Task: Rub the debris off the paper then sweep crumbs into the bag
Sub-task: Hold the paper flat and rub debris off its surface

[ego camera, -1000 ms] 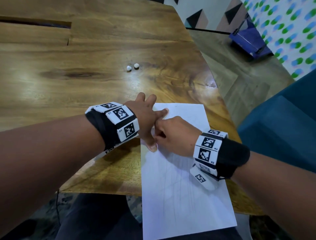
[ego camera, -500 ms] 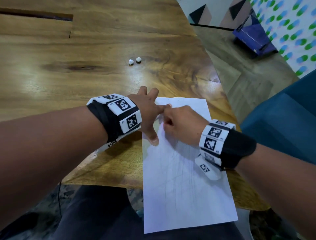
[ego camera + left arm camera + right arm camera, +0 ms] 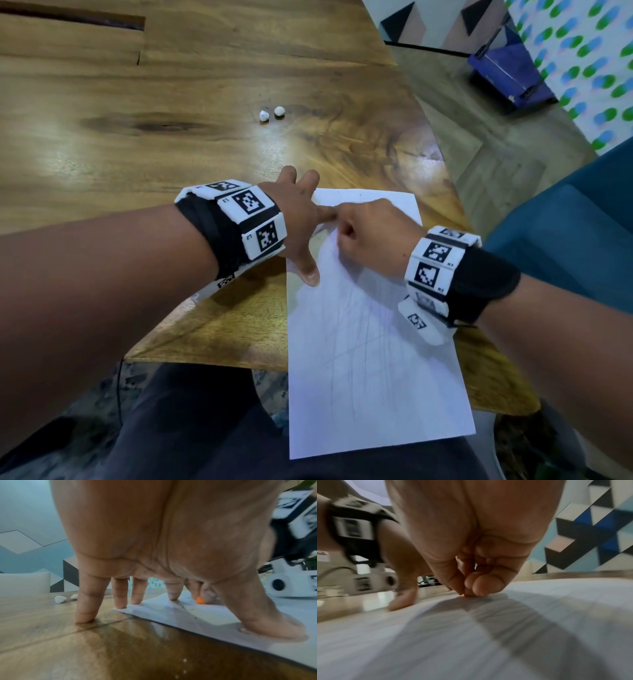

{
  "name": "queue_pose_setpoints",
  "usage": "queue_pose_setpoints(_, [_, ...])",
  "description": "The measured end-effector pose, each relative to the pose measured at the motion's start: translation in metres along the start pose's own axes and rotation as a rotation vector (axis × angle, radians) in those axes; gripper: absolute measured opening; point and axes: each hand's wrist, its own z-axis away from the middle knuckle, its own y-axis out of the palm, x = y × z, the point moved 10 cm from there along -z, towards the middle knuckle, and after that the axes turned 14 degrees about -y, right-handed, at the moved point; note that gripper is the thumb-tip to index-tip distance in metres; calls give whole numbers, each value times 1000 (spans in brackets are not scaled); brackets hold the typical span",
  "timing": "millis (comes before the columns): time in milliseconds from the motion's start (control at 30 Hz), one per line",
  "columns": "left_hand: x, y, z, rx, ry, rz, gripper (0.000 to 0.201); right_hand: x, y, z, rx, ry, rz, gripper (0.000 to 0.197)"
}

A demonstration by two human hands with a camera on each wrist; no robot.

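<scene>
A white sheet of paper with faint pencil strokes lies on the wooden table, its near end hanging over the table's edge. My left hand presses the sheet's far left corner with spread, straight fingers; the thumb lies on the paper's left edge. My right hand is curled beside it near the far end and pinches a small orange eraser against the paper. In the right wrist view only the eraser's tip shows below the fingertips.
Two small white crumpled bits lie farther out on the table. A teal seat stands to the right and a blue box sits on the floor beyond it. A white chair back is across the table.
My right hand has slid up the paper toward its far end, close to my left index finger. The left hand stays pressed on the same corner.
</scene>
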Motion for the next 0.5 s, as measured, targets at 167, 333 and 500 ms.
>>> queue_pose_setpoints(167, [-1,2,-1,-9,12,-18,125,37,19,8,85,-156,-74,11])
queue_pose_setpoints(333, [0,3,1,-3,2,0,119,-39,-11,-6,-43,95,6,11])
queue_pose_setpoints(500, [-2,1,3,-1,-9,2,119,-37,-15,-1,-49,108,40,7])
